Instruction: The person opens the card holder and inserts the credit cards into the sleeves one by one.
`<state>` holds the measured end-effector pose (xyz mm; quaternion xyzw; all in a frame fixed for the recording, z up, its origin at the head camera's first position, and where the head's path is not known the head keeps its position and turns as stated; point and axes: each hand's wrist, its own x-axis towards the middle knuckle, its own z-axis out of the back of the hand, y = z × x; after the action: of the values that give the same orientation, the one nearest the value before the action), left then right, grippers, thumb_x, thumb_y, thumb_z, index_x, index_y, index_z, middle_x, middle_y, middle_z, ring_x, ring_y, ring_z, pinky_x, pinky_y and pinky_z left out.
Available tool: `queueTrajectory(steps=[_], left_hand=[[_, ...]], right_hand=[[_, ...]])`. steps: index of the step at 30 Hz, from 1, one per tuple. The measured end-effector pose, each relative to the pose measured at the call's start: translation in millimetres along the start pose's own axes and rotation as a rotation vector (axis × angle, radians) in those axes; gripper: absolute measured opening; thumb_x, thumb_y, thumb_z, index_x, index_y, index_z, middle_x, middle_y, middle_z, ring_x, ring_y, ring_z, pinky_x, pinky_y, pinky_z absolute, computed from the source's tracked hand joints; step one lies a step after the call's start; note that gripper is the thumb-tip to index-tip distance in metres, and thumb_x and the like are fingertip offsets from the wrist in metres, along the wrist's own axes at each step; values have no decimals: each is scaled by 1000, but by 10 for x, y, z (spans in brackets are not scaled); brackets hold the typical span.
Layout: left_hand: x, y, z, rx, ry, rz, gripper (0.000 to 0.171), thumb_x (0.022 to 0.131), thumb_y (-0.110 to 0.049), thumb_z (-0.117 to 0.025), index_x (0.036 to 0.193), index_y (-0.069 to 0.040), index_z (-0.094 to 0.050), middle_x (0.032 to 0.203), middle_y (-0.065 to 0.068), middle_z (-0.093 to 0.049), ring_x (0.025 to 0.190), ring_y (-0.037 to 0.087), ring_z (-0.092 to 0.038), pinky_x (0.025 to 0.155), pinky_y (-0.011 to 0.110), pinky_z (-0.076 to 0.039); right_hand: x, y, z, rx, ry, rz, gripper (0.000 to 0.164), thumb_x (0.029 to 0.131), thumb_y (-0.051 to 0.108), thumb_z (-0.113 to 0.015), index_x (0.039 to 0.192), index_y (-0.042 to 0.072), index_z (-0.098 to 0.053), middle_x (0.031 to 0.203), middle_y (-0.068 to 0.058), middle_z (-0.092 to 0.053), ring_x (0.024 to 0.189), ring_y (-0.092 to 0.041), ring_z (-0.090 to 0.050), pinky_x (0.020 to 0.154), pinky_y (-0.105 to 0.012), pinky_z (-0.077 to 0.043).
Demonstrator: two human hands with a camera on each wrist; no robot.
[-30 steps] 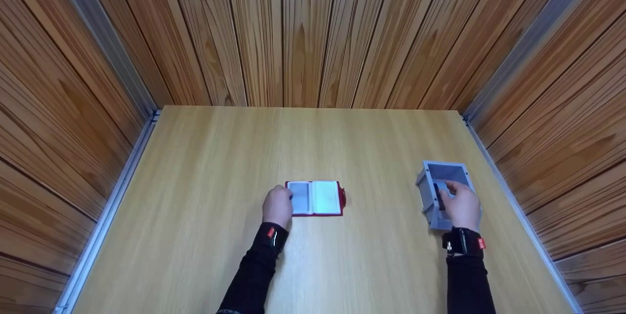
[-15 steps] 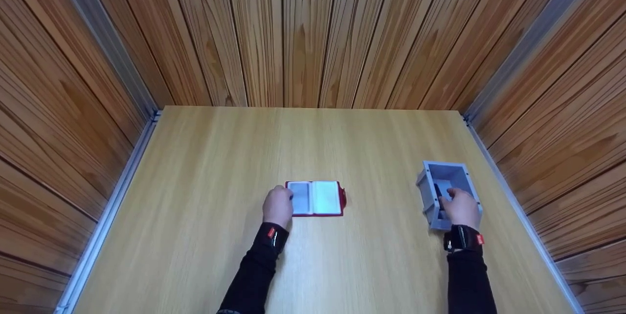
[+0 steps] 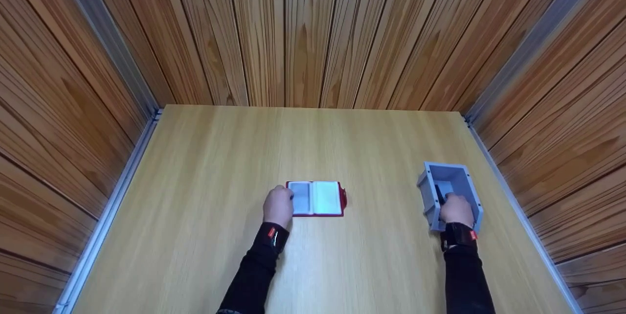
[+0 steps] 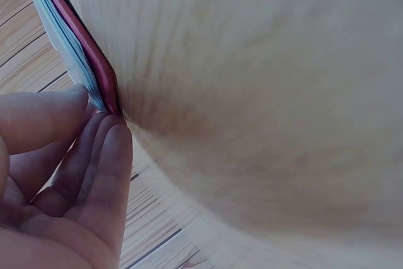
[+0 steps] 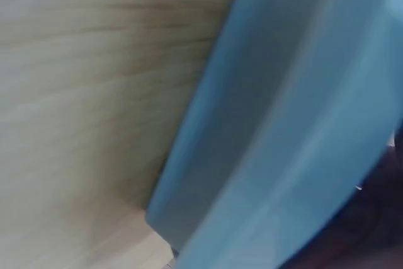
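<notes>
A small red-covered booklet [image 3: 326, 197] lies spread on the table, pale pages up, with a red tab at its right side. My left hand [image 3: 278, 206] pinches its left edge; in the left wrist view the thumb [image 4: 44, 118] is against the pages and the fingertips are at the red cover [image 4: 94, 61]. At the right, my right hand [image 3: 457, 210] reaches down into a grey-blue plastic bin [image 3: 446, 165]. A dark slim object [image 3: 439, 194] shows in the bin beside the hand. The right fingers are hidden, and I cannot tell whether they hold anything.
The light wood table [image 3: 313, 147] is bounded by wood-plank walls [image 3: 303, 35] at the back and sides. Metal rails [image 3: 110, 206] run along its side edges. The bin's outer wall [image 5: 271, 124] takes up much of the right wrist view.
My right hand has gone deeper into the bin and toward its near end, its fingers passing out of sight. The left hand and the booklet have stayed in place.
</notes>
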<state>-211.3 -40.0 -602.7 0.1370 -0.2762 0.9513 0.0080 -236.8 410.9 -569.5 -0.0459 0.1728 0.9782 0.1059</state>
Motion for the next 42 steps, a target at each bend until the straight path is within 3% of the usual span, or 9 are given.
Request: queueTrajectory(steps=[10, 23, 29, 33, 42], left_hand=[[0, 5, -7, 2, 17, 7, 15, 79, 9, -63, 74, -2, -71, 71, 9, -56, 68, 29, -59, 61, 42, -48], [3, 0, -1, -4, 43, 21, 15, 80, 9, -63, 80, -1, -74, 74, 9, -57, 69, 27, -59, 63, 41, -49], [-8, -4, 7, -18, 7, 9, 15, 78, 10, -63, 75, -2, -73, 70, 8, -55, 67, 27, -59, 60, 41, -49], [-9, 4, 3, -25, 3, 9, 15, 77, 10, -63, 74, -2, -72, 70, 7, -54, 66, 26, -58, 59, 41, -48], [4, 2, 4, -61, 21, 37, 13, 78, 9, -63, 77, -1, -72, 72, 7, -56, 66, 25, -56, 60, 41, -48]], right_hand=[[14, 9, -31, -17, 55, -23, 36, 93, 5, -41, 120, -16, -51, 113, -43, -44, 110, -60, -44, 85, -67, -41], [48, 1, -53, -32, 40, -22, 25, 91, 1, -40, 98, -14, -59, 100, -42, -53, 98, -58, -53, 77, -65, -44], [68, -17, -90, -27, -31, -9, 30, 84, 6, -48, 97, -17, -60, 98, -46, -51, 96, -62, -52, 74, -68, -45], [63, -14, -93, -9, -32, -10, 33, 84, 7, -50, 101, -20, -56, 101, -47, -47, 99, -64, -49, 76, -69, -44], [60, -4, -81, 14, -60, -7, 28, 89, 2, -43, 103, -19, -53, 102, -45, -52, 97, -61, -53, 81, -66, -43]])
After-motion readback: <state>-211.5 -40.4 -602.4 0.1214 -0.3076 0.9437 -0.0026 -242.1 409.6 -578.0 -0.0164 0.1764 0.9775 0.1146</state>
